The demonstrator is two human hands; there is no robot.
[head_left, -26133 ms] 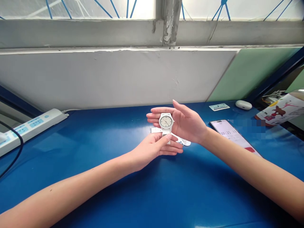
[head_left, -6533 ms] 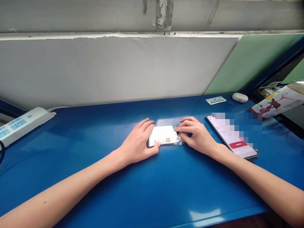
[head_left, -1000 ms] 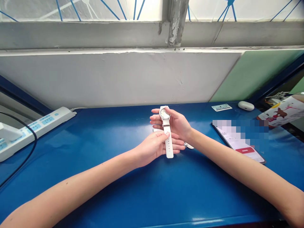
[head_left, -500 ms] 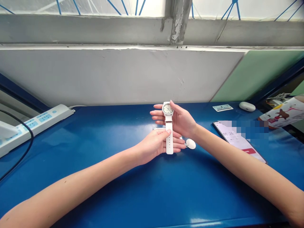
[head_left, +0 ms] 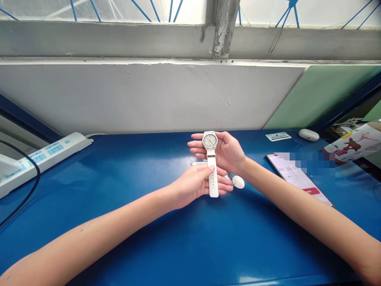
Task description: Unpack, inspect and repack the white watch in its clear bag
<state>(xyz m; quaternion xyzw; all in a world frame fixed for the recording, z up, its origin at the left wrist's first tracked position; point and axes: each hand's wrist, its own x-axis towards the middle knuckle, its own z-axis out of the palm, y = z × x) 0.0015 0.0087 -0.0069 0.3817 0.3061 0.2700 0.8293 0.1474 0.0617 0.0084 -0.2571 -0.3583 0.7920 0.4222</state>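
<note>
A white wristwatch [head_left: 210, 140] with a round pale dial and a pale strap is face up between my hands. My left hand [head_left: 195, 180] pinches the lower strap, thumb on top and fingers stretched out beneath it. The palm of my right hand [head_left: 229, 153] faces up. Its fingers are extended and apart behind the watch head, with the thumb beside the dial; whether they bear its weight is unclear. A small clear packet [head_left: 199, 163] lies on the table, partly covered by my left hand. Just right of my left fingertips is a white oval tag [head_left: 238, 182].
The blue table [head_left: 190, 246] meets a pale wall at the back. To the left sits a white power strip [head_left: 49, 157] with a black cable [head_left: 36, 182]. On the right are a phone [head_left: 297, 174], a card [head_left: 278, 136], a white earbud case [head_left: 308, 135] and a printed paper item [head_left: 354, 143].
The watch head has come slightly lower in view, and the strap end has shifted a little down and right. My right thumb has dropped from the upper edge of the dial to its side.
</note>
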